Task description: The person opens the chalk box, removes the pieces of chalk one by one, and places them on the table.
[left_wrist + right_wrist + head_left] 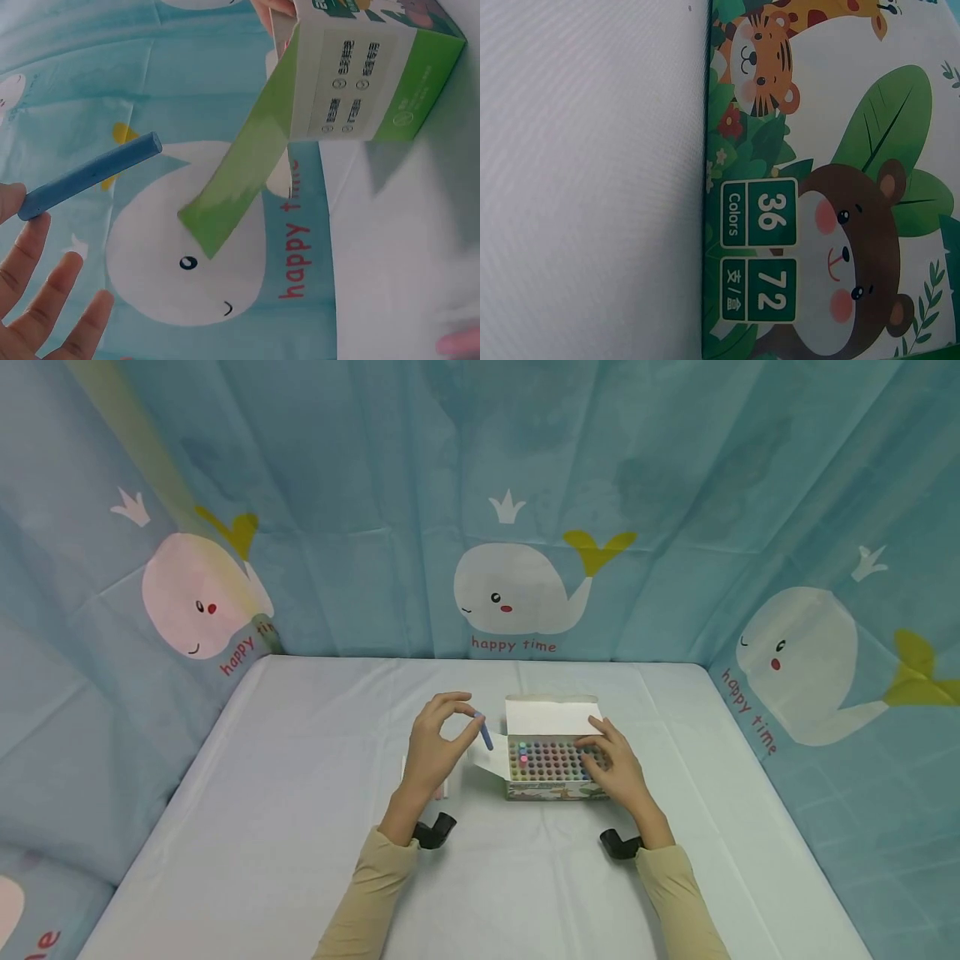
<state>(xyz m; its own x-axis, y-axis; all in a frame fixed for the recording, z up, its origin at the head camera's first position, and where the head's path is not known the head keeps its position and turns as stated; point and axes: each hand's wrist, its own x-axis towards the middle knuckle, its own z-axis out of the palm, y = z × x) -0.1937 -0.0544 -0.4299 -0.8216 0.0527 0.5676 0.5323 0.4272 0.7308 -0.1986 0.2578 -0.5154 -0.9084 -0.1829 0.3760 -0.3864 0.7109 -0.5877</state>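
Observation:
My left hand point(435, 745) pinches a blue chalk stick point(90, 176) between thumb and fingertip, raised left of the box. The other fingers of that hand spread apart in the left wrist view. The printed cardboard box point(840, 247) stands with its lid point(551, 717) raised, and rows of coloured chalk ends show in holes inside it. A pink stick point(523, 761) and a teal one beside it stand higher than the rest. My right hand point(621, 770) rests at the box's right end, fingers spread over the chalk rows and one fingertip at the lid.
A side flap point(240, 157) sticks out from the box's left end. Partly hidden behind my left wrist, a few pale and pinkish sticks point(439, 793) lie on the white tablecloth point(300, 827). A blue whale-print curtain point(360, 585) hangs around the table's back and sides.

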